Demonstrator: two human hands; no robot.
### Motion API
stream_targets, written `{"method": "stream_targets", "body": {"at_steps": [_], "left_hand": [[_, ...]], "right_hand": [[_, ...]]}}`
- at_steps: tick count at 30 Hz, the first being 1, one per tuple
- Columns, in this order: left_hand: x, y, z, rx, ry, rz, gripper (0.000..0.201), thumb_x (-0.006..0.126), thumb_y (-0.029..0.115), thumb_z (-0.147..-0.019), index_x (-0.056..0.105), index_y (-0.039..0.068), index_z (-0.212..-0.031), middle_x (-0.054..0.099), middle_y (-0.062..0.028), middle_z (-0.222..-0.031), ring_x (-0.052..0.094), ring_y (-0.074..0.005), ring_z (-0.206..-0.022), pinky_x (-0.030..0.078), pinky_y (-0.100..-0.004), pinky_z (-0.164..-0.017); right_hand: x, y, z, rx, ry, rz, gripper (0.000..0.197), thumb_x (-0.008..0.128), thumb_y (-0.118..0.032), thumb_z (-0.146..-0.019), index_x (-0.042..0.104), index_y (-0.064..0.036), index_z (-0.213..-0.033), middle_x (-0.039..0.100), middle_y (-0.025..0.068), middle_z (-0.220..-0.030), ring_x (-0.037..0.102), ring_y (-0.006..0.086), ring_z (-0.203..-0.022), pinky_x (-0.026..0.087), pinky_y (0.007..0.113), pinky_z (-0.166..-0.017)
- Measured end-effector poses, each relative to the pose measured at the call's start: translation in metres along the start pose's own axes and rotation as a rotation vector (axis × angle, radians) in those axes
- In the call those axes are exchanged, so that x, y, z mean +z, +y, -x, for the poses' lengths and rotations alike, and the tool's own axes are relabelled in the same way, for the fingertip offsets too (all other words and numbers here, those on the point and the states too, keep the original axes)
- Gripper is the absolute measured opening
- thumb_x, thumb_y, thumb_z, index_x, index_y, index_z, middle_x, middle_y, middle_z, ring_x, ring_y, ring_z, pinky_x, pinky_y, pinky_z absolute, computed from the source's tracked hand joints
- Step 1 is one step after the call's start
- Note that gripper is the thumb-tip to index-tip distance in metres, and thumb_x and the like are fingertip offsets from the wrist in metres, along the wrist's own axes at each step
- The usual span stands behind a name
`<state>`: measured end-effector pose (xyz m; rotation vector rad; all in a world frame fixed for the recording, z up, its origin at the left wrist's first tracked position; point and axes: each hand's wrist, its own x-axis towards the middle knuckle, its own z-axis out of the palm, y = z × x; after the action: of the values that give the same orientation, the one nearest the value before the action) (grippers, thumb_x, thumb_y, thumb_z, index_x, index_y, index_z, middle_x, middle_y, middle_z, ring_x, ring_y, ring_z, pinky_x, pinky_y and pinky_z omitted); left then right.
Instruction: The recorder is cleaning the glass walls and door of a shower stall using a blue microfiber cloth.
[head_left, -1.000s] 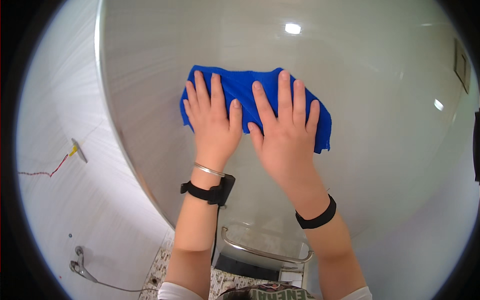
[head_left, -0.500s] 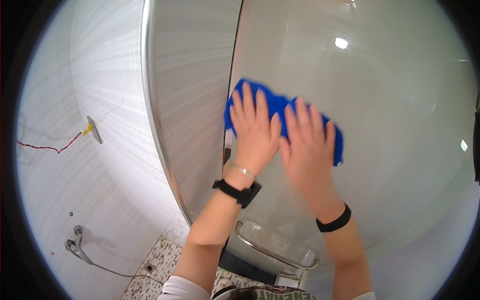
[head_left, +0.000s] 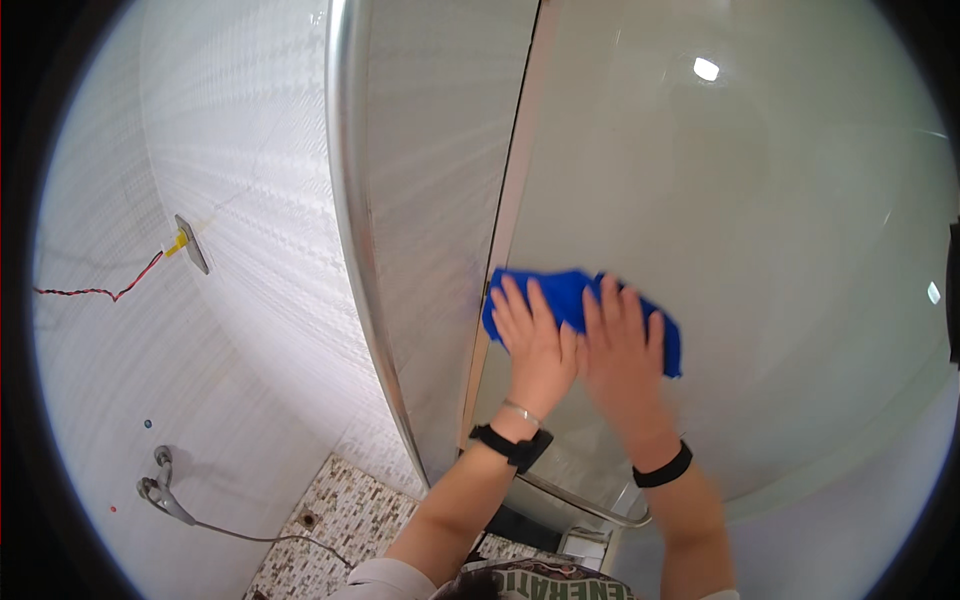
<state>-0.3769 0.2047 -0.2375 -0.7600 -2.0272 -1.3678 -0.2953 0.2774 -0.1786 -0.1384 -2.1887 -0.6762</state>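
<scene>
A blue cloth (head_left: 562, 292) is spread against a large, shiny glass panel (head_left: 790, 260). My left hand (head_left: 538, 362) lies flat on the cloth's left part, fingers stretched out and close to the panel's left edge. On the cloth's right part rests my right hand (head_left: 622, 362), also flat with its fingers apart, slightly blurred. The two thumbs are close together in the middle. Under the palms, part of the cloth is hidden.
A curved metal frame (head_left: 352, 170) rises left of the panel. Below my wrists is a metal bar (head_left: 572, 506). At the left, a shower handset (head_left: 165, 497) with a hose and a yellow connector (head_left: 177, 243) with red and black wires are by the wall, above mosaic flooring (head_left: 345, 500).
Both hands and the blue cloth have slid down along the glass panel, staying together. The view has shifted a little, so the metal frame appears farther right.
</scene>
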Motion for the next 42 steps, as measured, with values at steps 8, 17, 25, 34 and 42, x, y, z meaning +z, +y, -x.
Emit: {"method": "stream_targets", "body": {"at_steps": [8,17,25,34,42], "left_hand": [[0.048,-0.105,0.123,-0.195,-0.156,0.069,0.074,0.047,0.021,-0.093,0.005,-0.013,-0.142,-0.003,-0.041,-0.146,-0.003,-0.0584,-0.135,0.005,-0.0594,-0.111],[0.061,-0.169,0.213,-0.415,-0.267,0.127,0.067,0.047,0.028,-0.095,0.017,-0.011,-0.139,0.007,-0.0392,-0.145,0.015,-0.0555,-0.13,0.018,-0.0542,-0.109],[-0.003,-0.152,0.215,-1.466,-0.206,1.373,0.068,0.027,0.057,-0.098,0.045,0.001,-0.133,0.062,-0.0089,-0.11,0.059,-0.0166,-0.099,0.046,-0.0291,-0.09],[-0.113,-0.077,0.313,-1.258,-0.538,0.866,0.061,0.04,0.051,-0.098,0.055,-0.002,-0.123,0.063,-0.0069,-0.106,0.058,-0.0126,-0.091,0.046,-0.0257,-0.082],[-0.221,-0.035,0.431,-1.153,-0.636,0.468,0.058,0.053,0.05,-0.092,0.059,-0.002,-0.116,0.066,-0.0139,-0.1,0.063,-0.0191,-0.086,0.049,-0.0304,-0.078]], "right_hand": [[0.067,-0.07,0.093,-0.058,-0.071,-0.173,0.038,0.052,-0.024,-0.089,0.057,-0.0163,-0.126,0.045,-0.0008,-0.143,0.041,0.0168,-0.13,0.024,0.04,-0.109],[0.088,-0.118,0.204,0.174,-0.421,-0.828,0.047,0.051,-0.012,-0.087,0.046,-0.0058,-0.133,0.045,0.0162,-0.139,0.045,0.0306,-0.125,0.034,0.046,-0.103],[0.107,-0.134,0.315,0.699,-1.094,-0.849,0.048,0.061,-0.022,-0.084,0.051,-0.0011,-0.126,0.057,0.0229,-0.118,0.055,0.039,-0.107,0.042,0.046,-0.093],[0.091,-0.133,0.335,0.346,-0.894,-0.638,0.04,0.063,-0.028,-0.084,0.06,-0.0001,-0.113,0.064,0.0196,-0.103,0.061,0.037,-0.096,0.046,0.046,-0.085],[0.045,-0.142,0.364,0.313,-0.94,-0.646,0.04,0.06,-0.03,-0.086,0.057,-0.0039,-0.117,0.061,0.015,-0.114,0.056,0.0345,-0.106,0.039,0.044,-0.097]]}}
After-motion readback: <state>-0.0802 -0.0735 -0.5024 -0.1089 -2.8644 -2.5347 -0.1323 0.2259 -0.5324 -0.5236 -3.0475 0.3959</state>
